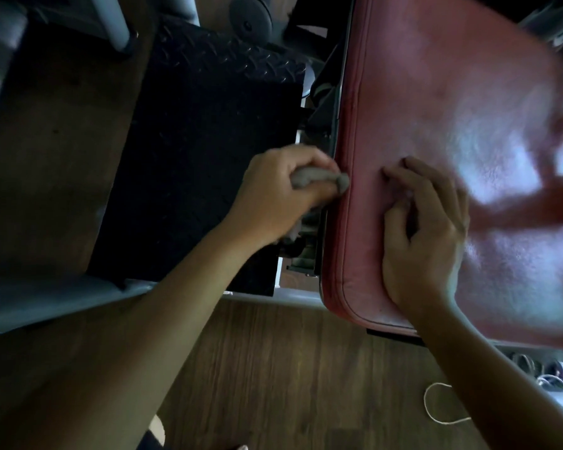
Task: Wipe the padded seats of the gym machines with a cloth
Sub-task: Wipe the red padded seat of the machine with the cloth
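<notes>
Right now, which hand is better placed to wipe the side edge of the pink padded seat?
Left. The left hand grips the bunched grey cloth, which is pressed against the side seam of the pink padded seat. The right hand holds nothing and only rests on the seat's top.

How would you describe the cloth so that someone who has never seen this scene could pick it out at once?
Find the pink padded seat filling the right side. At its left edge, beside the black tread plate, the left hand grips the cloth against the seam. It is a small bunched grey wad, the only soft grey thing; the right hand on the pad holds nothing.
</notes>
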`<move>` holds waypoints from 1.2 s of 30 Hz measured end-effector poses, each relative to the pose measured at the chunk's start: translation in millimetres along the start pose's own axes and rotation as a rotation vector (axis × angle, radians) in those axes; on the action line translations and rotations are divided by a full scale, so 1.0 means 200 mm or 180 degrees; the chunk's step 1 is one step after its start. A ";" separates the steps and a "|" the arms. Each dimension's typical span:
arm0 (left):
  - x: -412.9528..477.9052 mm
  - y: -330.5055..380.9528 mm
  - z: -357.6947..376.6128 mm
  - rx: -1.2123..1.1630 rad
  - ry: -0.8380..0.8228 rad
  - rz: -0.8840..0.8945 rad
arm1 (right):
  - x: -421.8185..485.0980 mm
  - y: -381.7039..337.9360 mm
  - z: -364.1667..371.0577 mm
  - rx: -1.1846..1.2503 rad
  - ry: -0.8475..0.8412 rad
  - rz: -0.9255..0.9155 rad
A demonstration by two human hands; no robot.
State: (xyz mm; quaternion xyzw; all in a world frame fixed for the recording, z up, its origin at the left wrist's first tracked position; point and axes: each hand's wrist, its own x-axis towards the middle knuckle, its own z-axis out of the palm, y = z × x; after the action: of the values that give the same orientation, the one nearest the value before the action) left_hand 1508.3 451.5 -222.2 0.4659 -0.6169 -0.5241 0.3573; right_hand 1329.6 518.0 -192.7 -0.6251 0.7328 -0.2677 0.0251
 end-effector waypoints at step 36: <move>-0.38 -0.05 0.07 -0.0704 -0.0104 -0.0389 | 0.00 0.05 -0.02 0.0226 -0.0123 -0.0016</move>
State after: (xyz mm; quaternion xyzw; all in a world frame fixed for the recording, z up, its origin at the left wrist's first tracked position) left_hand 1521.7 528.1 -230.2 0.4518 -0.5315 -0.6173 0.3638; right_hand 1320.0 520.3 -193.4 -0.6307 0.7206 -0.2815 0.0607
